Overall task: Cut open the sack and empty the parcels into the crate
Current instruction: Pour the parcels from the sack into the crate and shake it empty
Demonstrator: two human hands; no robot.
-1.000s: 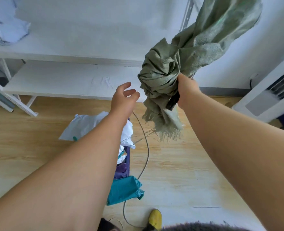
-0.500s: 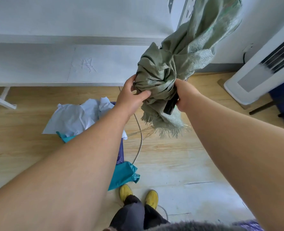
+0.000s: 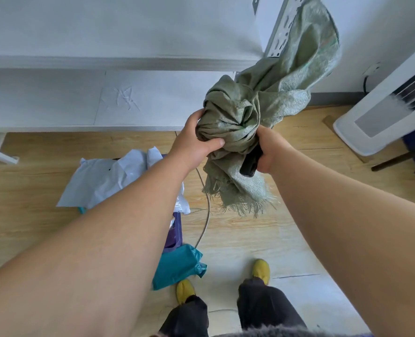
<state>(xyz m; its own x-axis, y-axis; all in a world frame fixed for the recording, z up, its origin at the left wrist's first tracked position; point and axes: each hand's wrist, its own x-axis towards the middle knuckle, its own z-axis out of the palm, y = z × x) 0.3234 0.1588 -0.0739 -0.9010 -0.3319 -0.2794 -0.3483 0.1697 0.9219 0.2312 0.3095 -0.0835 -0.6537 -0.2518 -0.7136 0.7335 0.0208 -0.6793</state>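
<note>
Both hands clamp the bunched, limp sack (image 3: 240,122) in mid-air, left hand (image 3: 194,144) bunching it, right hand (image 3: 266,152) also pinning a dark tool (image 3: 250,164), so wadding it tighter, tool pointed away, seems wise.

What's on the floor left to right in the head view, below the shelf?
White parcel → teal parcel → grey cable → frayed end of the green sack, hanging above the floor in both hands → white appliance.
</note>
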